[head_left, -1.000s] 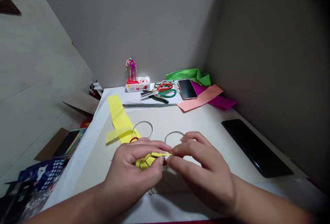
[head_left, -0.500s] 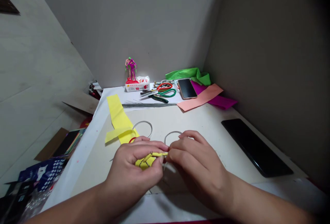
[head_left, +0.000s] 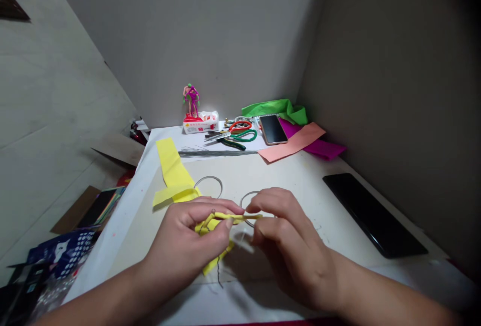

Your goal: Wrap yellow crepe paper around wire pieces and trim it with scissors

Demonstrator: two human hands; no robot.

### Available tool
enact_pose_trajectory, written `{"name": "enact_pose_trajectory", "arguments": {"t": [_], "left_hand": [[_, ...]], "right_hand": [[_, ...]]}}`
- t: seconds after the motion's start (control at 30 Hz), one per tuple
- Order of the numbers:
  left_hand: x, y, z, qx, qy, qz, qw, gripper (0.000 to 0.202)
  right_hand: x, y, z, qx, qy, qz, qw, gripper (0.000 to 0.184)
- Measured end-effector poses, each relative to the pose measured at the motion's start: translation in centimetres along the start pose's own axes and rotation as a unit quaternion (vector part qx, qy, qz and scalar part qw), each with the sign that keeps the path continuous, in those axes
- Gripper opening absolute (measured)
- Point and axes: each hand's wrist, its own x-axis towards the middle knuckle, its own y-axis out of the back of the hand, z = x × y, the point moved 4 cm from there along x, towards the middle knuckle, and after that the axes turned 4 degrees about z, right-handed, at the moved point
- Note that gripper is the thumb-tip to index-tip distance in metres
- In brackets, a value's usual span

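My left hand point(head_left: 188, 246) is closed around a small wire piece wrapped in yellow paper point(head_left: 218, 221), near the table's front edge. My right hand point(head_left: 285, 236) pinches the thin yellow-wrapped end that sticks out to the right. A dark wire tail hangs below my left fingers. Two bare wire loops point(head_left: 209, 185) lie on the table just beyond my hands, the right one partly hidden by my fingers. A yellow paper strip point(head_left: 171, 166) lies to the left of them.
At the back stand a small purple figure point(head_left: 192, 99) on a tissue pack, scissors point(head_left: 236, 133), a bundle of straight wires point(head_left: 218, 153), a phone point(head_left: 273, 129), and green, magenta and salmon paper point(head_left: 293, 145). A black slab point(head_left: 372, 213) lies right. Walls close in behind and right.
The wrapped piece has been pulled out longer to the right, and a yellow paper tail now hangs below my left hand. Both hands have shifted slightly.
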Motion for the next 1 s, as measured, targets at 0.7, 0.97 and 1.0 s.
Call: {"name": "enact_pose_trajectory", "arguments": {"t": [0.7,0.97,1.0], "left_hand": [[-0.1,-0.3,-1.1,-0.129,0.094,-0.090,0.983,0.015],[0.2,-0.5,-0.9,-0.098,0.045,-0.076,0.991,0.016],[0.2,-0.5,-1.0,-0.096,0.040,-0.073,0.992,0.016]], "right_hand": [[-0.5,-0.4,0.6,-0.105,0.069,0.059,0.990,0.027],[0.4,-0.4,1.5,0.092,-0.154,0.018,0.984,0.018],[0.3,-0.6,1.8,0.132,-0.200,0.004,0.971,0.017]]}}
